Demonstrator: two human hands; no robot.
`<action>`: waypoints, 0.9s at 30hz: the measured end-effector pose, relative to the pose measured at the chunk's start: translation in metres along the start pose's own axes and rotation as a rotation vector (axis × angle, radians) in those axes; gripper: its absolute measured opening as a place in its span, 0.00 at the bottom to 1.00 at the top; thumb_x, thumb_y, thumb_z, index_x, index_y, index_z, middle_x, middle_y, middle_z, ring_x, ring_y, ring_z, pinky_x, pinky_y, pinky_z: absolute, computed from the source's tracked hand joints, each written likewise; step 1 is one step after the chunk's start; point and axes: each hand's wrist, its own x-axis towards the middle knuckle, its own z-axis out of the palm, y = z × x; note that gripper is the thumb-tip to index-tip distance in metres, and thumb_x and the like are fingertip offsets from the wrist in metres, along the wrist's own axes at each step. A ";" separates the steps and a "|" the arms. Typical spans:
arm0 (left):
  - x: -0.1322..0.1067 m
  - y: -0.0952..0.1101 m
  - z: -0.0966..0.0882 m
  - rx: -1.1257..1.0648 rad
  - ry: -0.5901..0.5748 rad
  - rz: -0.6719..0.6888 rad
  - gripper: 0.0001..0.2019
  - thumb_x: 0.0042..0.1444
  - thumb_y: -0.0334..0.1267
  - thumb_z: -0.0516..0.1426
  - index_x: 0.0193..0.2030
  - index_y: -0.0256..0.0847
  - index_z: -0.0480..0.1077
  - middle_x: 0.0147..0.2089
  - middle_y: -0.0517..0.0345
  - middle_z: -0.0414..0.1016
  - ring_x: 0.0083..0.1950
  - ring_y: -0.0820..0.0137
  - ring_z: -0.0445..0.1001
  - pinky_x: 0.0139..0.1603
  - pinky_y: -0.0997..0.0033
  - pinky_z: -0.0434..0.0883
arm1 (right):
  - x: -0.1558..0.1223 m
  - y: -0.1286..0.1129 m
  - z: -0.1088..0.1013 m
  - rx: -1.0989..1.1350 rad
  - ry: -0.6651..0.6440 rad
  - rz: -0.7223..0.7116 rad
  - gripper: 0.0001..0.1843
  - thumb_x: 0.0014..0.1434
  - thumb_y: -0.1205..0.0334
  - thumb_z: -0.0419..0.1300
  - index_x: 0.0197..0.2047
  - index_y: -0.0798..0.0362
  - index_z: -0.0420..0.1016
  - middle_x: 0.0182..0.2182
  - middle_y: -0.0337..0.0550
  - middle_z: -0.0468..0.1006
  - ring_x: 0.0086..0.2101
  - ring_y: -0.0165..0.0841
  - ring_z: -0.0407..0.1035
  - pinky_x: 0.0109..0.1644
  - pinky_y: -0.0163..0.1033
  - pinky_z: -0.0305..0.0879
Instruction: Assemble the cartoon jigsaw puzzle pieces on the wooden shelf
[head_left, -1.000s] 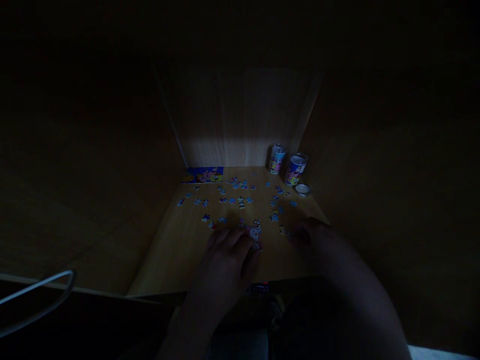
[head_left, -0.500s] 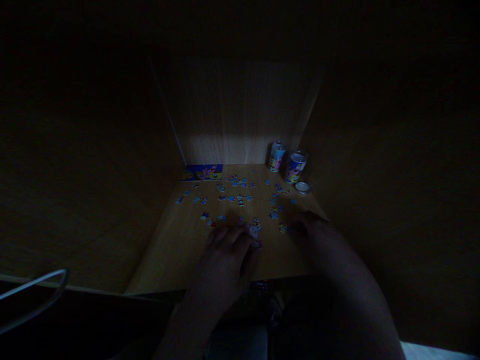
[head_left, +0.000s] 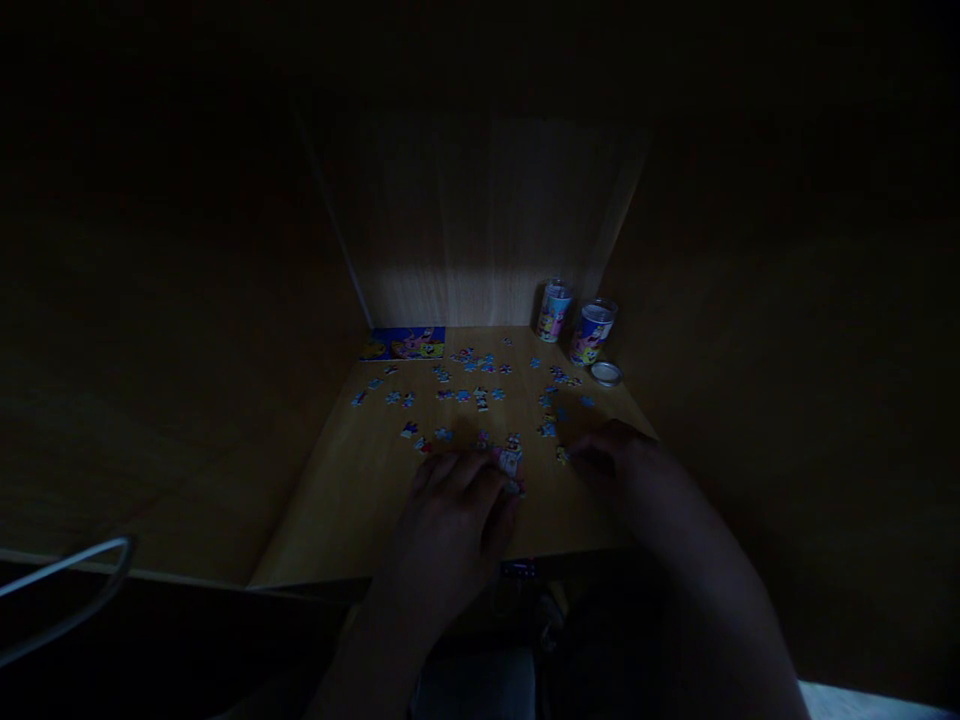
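My left hand (head_left: 454, 510) likely steadies pieces (head_left: 510, 461) by the tabletop's (head_left: 337, 510) front edge; my right hand (head_left: 622, 458) meets another piece (head_left: 562, 455). Can't tell either grip's hold.

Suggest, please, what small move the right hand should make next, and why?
Perhaps the right hand should draw the yellow puzzle piece toward the pink-white cluster: it is right beside that piece, while the left hand lies at the cluster. It is too dark to tell whether hand and piece touch.

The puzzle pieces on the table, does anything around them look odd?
Nothing stands out: jigsaw pieces lie scattered, both cartoon-printed cans stand upright, a round lid lies beside one. Darkness could hide small damage.
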 end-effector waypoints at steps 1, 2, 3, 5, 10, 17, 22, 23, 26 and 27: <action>0.000 0.000 0.000 0.001 0.000 0.004 0.07 0.74 0.35 0.62 0.55 0.46 0.79 0.62 0.52 0.82 0.63 0.52 0.79 0.69 0.38 0.74 | 0.000 -0.001 0.000 -0.007 -0.002 0.008 0.11 0.71 0.66 0.64 0.47 0.44 0.90 0.48 0.45 0.88 0.45 0.41 0.83 0.52 0.43 0.75; -0.001 0.000 0.000 0.002 0.000 0.008 0.07 0.74 0.35 0.62 0.55 0.46 0.79 0.62 0.52 0.82 0.63 0.52 0.79 0.69 0.38 0.75 | 0.000 -0.002 -0.001 -0.014 -0.007 0.013 0.11 0.71 0.66 0.64 0.47 0.44 0.90 0.47 0.45 0.88 0.45 0.41 0.83 0.51 0.43 0.75; -0.001 0.000 0.000 0.002 0.003 0.013 0.07 0.74 0.35 0.62 0.55 0.45 0.79 0.62 0.51 0.82 0.63 0.52 0.79 0.68 0.38 0.75 | 0.001 -0.003 -0.001 -0.021 -0.012 0.015 0.12 0.71 0.67 0.64 0.47 0.44 0.90 0.47 0.45 0.88 0.45 0.41 0.83 0.52 0.43 0.75; -0.001 0.000 0.000 0.000 0.008 0.015 0.07 0.74 0.34 0.62 0.55 0.45 0.79 0.61 0.51 0.82 0.62 0.52 0.79 0.68 0.38 0.75 | 0.001 -0.004 -0.001 -0.032 -0.017 0.009 0.11 0.71 0.67 0.64 0.46 0.45 0.90 0.48 0.46 0.88 0.45 0.41 0.83 0.52 0.44 0.74; -0.001 -0.001 0.001 -0.002 -0.014 0.013 0.08 0.75 0.35 0.61 0.56 0.45 0.78 0.63 0.51 0.82 0.64 0.51 0.78 0.69 0.35 0.74 | 0.002 -0.005 0.000 -0.070 -0.017 0.000 0.09 0.73 0.67 0.64 0.48 0.47 0.87 0.51 0.48 0.87 0.47 0.42 0.82 0.53 0.43 0.73; -0.002 -0.003 0.004 -0.027 0.012 0.014 0.07 0.75 0.36 0.61 0.55 0.46 0.79 0.62 0.51 0.82 0.63 0.51 0.79 0.68 0.37 0.74 | 0.003 -0.004 0.000 -0.071 -0.037 -0.008 0.07 0.73 0.66 0.65 0.48 0.49 0.86 0.49 0.50 0.85 0.46 0.44 0.82 0.51 0.45 0.73; -0.002 -0.003 0.003 -0.022 0.012 0.021 0.08 0.73 0.34 0.62 0.55 0.45 0.79 0.61 0.51 0.82 0.62 0.51 0.79 0.68 0.37 0.73 | 0.002 -0.003 0.000 -0.013 -0.022 -0.009 0.06 0.73 0.66 0.65 0.47 0.49 0.85 0.49 0.50 0.85 0.46 0.44 0.82 0.50 0.45 0.73; -0.001 -0.002 0.003 -0.022 0.012 0.022 0.07 0.73 0.34 0.62 0.55 0.45 0.78 0.61 0.51 0.82 0.62 0.51 0.79 0.67 0.38 0.73 | 0.001 -0.003 0.000 0.003 -0.021 -0.020 0.07 0.73 0.66 0.64 0.48 0.48 0.85 0.49 0.49 0.86 0.46 0.43 0.82 0.50 0.45 0.73; 0.000 -0.002 0.003 -0.038 0.014 0.018 0.07 0.74 0.34 0.62 0.55 0.45 0.78 0.62 0.51 0.82 0.63 0.51 0.79 0.68 0.40 0.72 | 0.001 -0.003 0.002 0.051 -0.021 -0.044 0.06 0.72 0.67 0.65 0.46 0.48 0.83 0.48 0.48 0.86 0.45 0.42 0.82 0.48 0.43 0.73; 0.000 -0.002 0.002 -0.049 0.016 0.014 0.07 0.74 0.34 0.62 0.55 0.46 0.78 0.62 0.52 0.82 0.63 0.52 0.78 0.68 0.40 0.72 | 0.001 -0.004 0.003 0.072 -0.023 -0.049 0.06 0.71 0.68 0.65 0.46 0.47 0.83 0.48 0.47 0.87 0.45 0.42 0.82 0.47 0.43 0.73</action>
